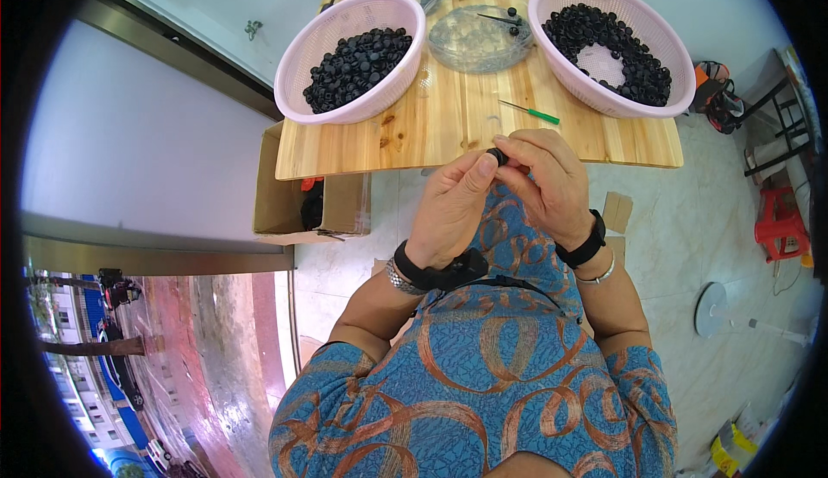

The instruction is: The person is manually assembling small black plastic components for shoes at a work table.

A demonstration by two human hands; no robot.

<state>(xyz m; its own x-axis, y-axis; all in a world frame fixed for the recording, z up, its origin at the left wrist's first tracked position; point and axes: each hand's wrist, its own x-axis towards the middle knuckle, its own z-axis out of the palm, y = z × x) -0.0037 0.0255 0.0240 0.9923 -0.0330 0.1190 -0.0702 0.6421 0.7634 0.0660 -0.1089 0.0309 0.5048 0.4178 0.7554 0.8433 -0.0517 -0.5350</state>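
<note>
while both pinch it, left hand (450,210) and right hand (548,186) grasp a small black part (497,156).

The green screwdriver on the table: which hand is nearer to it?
Right. The right hand is just below the green screwdriver; the left hand is further down and left.

Both hands meet at near edge of wooden bench (448,146): left hand (450,210) and right hand (548,185) pinch one small black part (497,156) between fingers. Far left pink basket (349,55), far right pink basket (614,45), both holding black parts. Green screwdriver (530,112) between.
</note>
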